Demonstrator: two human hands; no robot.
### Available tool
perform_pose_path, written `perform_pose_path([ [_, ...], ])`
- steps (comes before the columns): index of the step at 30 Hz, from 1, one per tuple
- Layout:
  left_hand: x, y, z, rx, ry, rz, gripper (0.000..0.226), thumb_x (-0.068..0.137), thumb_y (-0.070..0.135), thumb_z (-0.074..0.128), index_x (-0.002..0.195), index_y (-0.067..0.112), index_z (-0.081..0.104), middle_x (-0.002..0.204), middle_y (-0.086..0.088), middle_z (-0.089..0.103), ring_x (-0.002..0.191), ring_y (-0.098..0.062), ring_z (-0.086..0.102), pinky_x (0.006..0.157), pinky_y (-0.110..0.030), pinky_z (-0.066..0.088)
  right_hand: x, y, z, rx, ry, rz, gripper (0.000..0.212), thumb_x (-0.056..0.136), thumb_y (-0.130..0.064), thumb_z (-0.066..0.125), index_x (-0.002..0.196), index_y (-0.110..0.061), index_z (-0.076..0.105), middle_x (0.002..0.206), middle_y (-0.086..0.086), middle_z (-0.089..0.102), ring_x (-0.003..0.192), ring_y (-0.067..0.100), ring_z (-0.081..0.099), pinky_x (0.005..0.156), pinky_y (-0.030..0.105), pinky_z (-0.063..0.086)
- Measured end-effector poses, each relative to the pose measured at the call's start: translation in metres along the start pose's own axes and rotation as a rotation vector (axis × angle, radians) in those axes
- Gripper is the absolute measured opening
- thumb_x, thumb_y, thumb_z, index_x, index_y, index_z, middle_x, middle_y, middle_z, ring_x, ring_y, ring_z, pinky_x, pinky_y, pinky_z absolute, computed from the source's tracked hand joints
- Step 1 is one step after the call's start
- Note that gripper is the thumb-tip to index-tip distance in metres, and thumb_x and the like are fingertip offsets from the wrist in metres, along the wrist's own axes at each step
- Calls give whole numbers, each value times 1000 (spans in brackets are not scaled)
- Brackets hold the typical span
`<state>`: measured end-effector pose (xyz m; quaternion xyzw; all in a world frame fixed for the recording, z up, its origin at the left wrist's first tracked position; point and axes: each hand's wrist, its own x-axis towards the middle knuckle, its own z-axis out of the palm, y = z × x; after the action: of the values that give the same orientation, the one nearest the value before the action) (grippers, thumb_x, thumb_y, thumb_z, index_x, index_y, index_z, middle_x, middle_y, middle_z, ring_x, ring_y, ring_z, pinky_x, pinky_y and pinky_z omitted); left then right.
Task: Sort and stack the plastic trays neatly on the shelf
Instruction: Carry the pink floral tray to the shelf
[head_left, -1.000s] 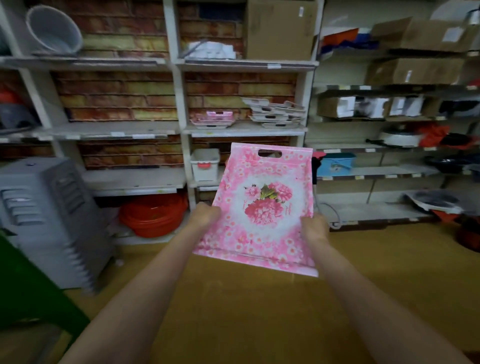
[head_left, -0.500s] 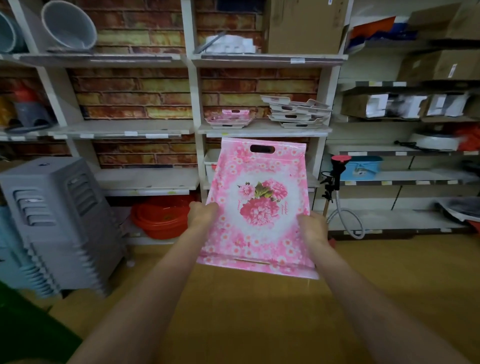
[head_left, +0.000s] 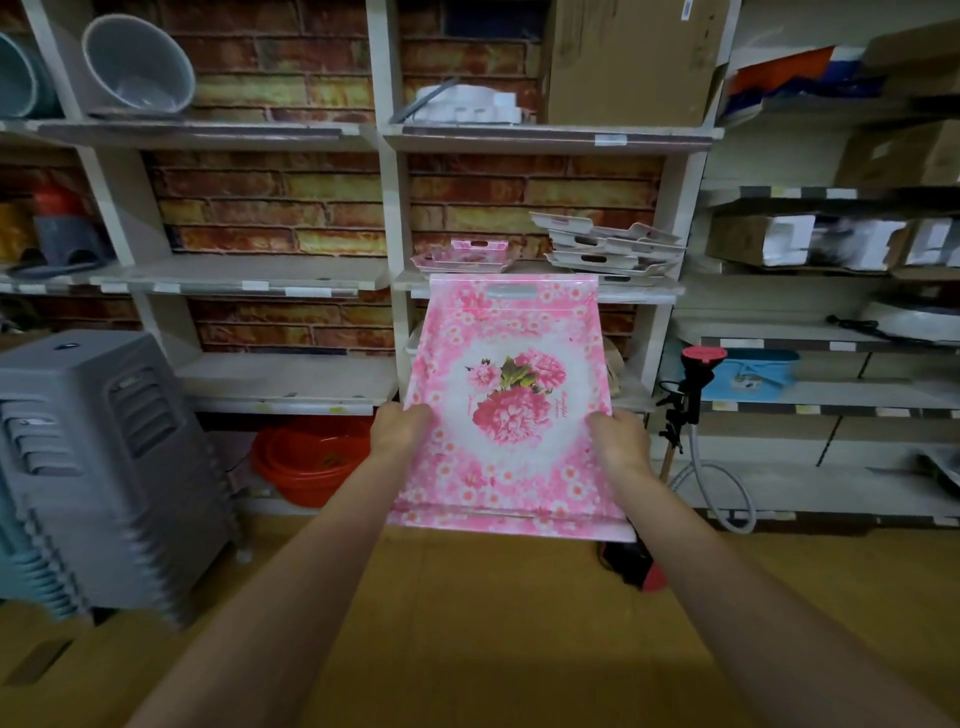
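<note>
A storeroom with white shelving units (head_left: 384, 218) spanning the upper frame against a red and yellow brick-pattern wall (head_left: 270, 208). The floor is yellowish-brown and smooth (head_left: 467, 623). At left centre stands a stack of grey plastic stools (head_left: 104, 457). Red plastic basins (head_left: 306, 457) sit low at centre left. A tall brown cardboard box (head_left: 628, 57) fills the upper right shelf. Lighting is dim.

You're in a housewares shop stockroom: white shelving (head_left: 384, 197) with price labels, stacked plastic trays (head_left: 610, 249), grey basins (head_left: 137, 65), cardboard boxes (head_left: 631, 60), stacked stools (head_left: 98, 462).
</note>
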<state>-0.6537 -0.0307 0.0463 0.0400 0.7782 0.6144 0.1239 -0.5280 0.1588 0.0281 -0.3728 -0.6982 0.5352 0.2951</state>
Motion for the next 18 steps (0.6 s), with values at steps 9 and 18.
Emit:
perform_pose_path([
  [9,45,-3,13,36,155,60,34,89,16,47,120,0,51,94,-8,54,78,-21,54,63,-29,43,59,4,41,57,-23,3,20,89,-17,44,78,-14,60,72,4,57,71,25,54,63,29,41],
  [18,141,20,12,-14,181,48,19,88,20,47,103,9,49,100,-13,58,90,-30,59,81,-42,53,129,-24,102,40,-48,-15,20,87,-19,42,89,-10,60,88,14,62,80,30,59,69,39,45],
])
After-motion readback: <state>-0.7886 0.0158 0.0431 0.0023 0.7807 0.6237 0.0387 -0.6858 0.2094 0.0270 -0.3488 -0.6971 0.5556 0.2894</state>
